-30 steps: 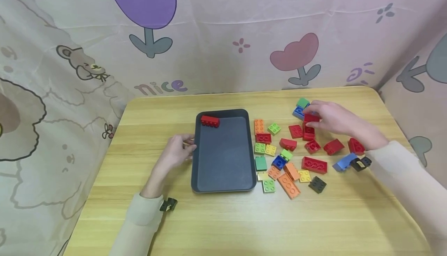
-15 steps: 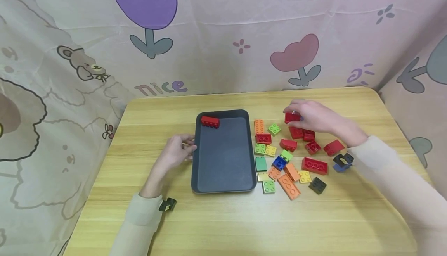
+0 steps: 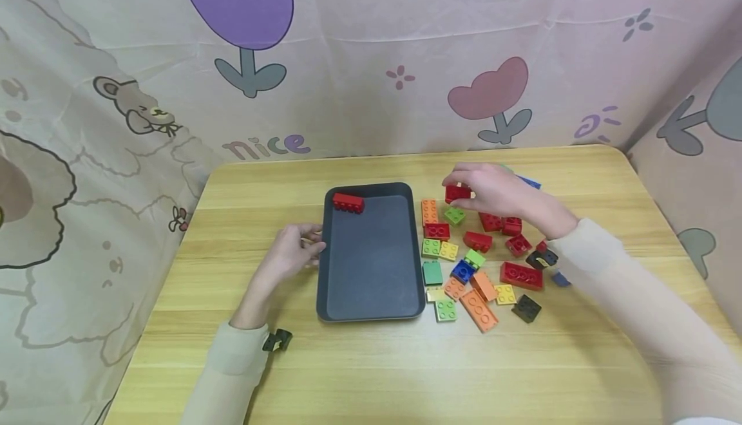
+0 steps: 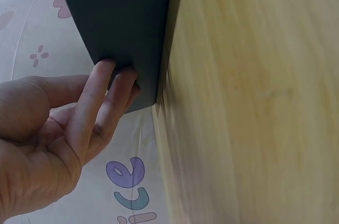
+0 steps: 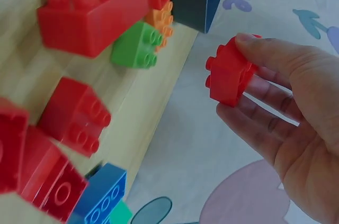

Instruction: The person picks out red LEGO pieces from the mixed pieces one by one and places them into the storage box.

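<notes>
Dark grey tray on wooden table, taken here as centre of the clock in the head view: shallow, with raised rim on all sides, and inside it one long red brick, lying on its side near the eleven o'clock corner, with studs toward six o'clock. At nine o'clock, beside outer wall of the tray, left hand, with fingers relaxed and nearly straight, fingertips touching the wall and not closed around anything. At two o'clock, outside the tray and above the table, right hand, with thumb and fingers pinching small red brick. In the right wrist view, studs of this small red brick toward nine o'clock, and tray wall near twelve o'clock of the same view, well apart from the brick. Again in the head view, lime brick just on the six o'clock side of the pinched one. Loose on the table, just beside the tray: orange brick at two o'clock, light green brick and yellow brick at three, dark green brick a little after three, second light green brick at four. Farther from the tray, between three and four o'clock, blue brick, long orange brick and black brick; slightly before three, red brick, near others of the same colour.
</notes>
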`<state>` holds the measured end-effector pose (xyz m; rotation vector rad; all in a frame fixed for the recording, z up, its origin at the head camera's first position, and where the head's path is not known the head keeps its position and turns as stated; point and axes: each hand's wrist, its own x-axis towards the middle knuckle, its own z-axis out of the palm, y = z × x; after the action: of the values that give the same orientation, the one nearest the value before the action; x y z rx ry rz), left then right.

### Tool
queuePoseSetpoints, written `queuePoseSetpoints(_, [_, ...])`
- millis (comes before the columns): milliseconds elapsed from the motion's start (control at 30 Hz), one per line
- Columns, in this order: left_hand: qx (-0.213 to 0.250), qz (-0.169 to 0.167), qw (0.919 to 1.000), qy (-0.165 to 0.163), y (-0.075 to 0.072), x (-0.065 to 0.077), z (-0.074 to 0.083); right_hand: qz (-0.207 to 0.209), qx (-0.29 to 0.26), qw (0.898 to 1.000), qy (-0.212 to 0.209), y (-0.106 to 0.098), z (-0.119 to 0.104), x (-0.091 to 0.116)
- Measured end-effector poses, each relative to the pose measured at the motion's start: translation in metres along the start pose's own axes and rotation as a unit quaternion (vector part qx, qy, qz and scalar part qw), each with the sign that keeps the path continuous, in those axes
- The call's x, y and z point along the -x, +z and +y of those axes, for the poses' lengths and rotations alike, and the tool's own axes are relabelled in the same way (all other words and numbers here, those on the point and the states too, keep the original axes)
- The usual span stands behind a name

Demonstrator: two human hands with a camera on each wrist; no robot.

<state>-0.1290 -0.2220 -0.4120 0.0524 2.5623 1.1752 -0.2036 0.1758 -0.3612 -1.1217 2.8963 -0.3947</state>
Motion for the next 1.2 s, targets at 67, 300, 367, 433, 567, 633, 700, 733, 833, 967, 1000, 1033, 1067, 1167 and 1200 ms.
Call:
queuePoseSetpoints(67, [-0.001,0.000,1.0000,0.000,0.000,0.000,0.000,-0.002,0.000,1.000,-0.001,0.001,-0.003,-0.003])
queuePoseSetpoints(300, [-0.006,0.002,1.0000,-0.001,0.000,0.000,0.001,-0.008,0.006,1.000,-0.011,0.003,-0.011,-0.019])
queuePoseSetpoints(367, [-0.006,0.003,1.0000,-0.002,0.000,0.000,0.002,-0.011,0.007,1.000,-0.013,0.003,-0.013,-0.023])
queuePoseSetpoints(433, [-0.006,0.002,1.0000,-0.001,0.000,0.000,0.002,-0.014,0.008,1.000,-0.017,0.003,-0.015,-0.028])
queuePoseSetpoints(567, [-0.007,0.002,1.0000,-0.001,0.001,0.000,0.002,-0.020,0.014,0.999,-0.027,0.004,-0.018,-0.035])
queuePoseSetpoints(633, [-0.007,0.003,1.0000,-0.003,0.001,0.000,0.002,-0.025,0.013,0.999,-0.030,0.004,-0.019,-0.039])
queuePoseSetpoints(700, [-0.010,0.002,0.9999,-0.002,0.001,0.000,0.001,-0.029,0.010,0.999,-0.032,0.005,-0.020,-0.041])
queuePoseSetpoints(733, [-0.011,0.002,0.9999,-0.002,0.001,0.000,0.001,-0.032,0.010,0.999,-0.032,0.005,-0.021,-0.043])
queuePoseSetpoints(833, [-0.013,0.003,0.9999,0.000,0.001,-0.001,0.000,-0.035,0.007,0.999,-0.035,0.007,-0.022,-0.048])
queuePoseSetpoints(967, [-0.011,0.004,0.9999,0.000,0.001,0.000,0.001,-0.034,0.002,0.998,-0.045,0.009,-0.027,-0.056])
queuePoseSetpoints(1000, [-0.011,0.005,0.9999,0.000,0.001,0.000,0.001,-0.035,0.000,0.998,-0.047,0.009,-0.028,-0.058])
queuePoseSetpoints(1033, [-0.011,0.005,0.9999,-0.001,0.001,0.000,0.001,-0.035,0.000,0.998,-0.048,0.009,-0.029,-0.060])
queuePoseSetpoints(1067, [-0.011,0.005,0.9999,-0.001,0.001,0.000,0.001,-0.037,0.001,0.998,-0.049,0.009,-0.030,-0.062])
queuePoseSetpoints(1167, [-0.012,0.005,0.9999,-0.003,0.001,0.000,0.001,-0.044,0.009,0.998,-0.048,0.011,-0.034,-0.067])
queuePoseSetpoints(1200, [-0.011,0.005,0.9999,-0.003,0.001,0.000,0.002,-0.046,0.013,0.998,-0.048,0.012,-0.035,-0.069])
